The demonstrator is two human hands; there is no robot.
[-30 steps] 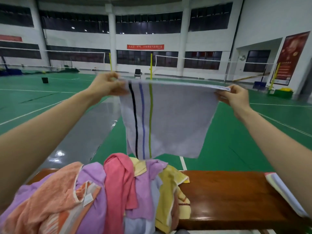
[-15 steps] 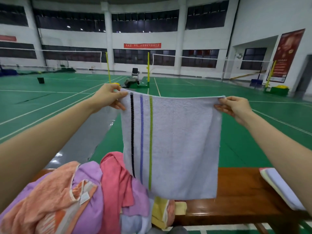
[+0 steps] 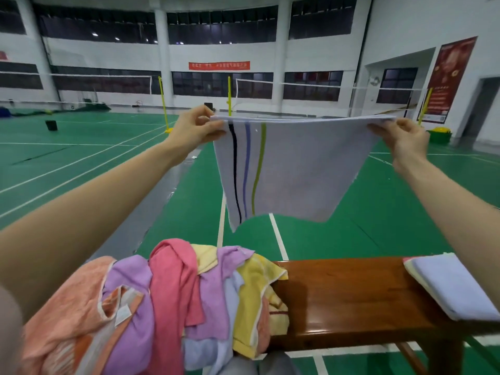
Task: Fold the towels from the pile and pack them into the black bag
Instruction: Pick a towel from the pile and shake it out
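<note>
A pale lilac towel [image 3: 295,171] with black, blue and green stripes hangs in the air in front of me, stretched by its top edge. My left hand [image 3: 196,129] pinches its upper left corner and my right hand [image 3: 403,139] pinches the upper right corner. Below lies the pile of towels [image 3: 167,301], pink, purple, orange and yellow, heaped on the left end of a brown wooden bench [image 3: 349,301]. A stack of folded towels [image 3: 451,285] sits on the bench's right end. The black bag is not in view.
The bench stands at the edge of a green badminton court [image 3: 351,234] with white lines. Yellow net posts [image 3: 229,96] and nets stand farther back. A dark bin [image 3: 51,125] sits on the floor far left.
Both hands have lifted the striped towel higher and away from me. Its lower edge swung up and forward, clear of the pile, which it overlapped half a second ago.
</note>
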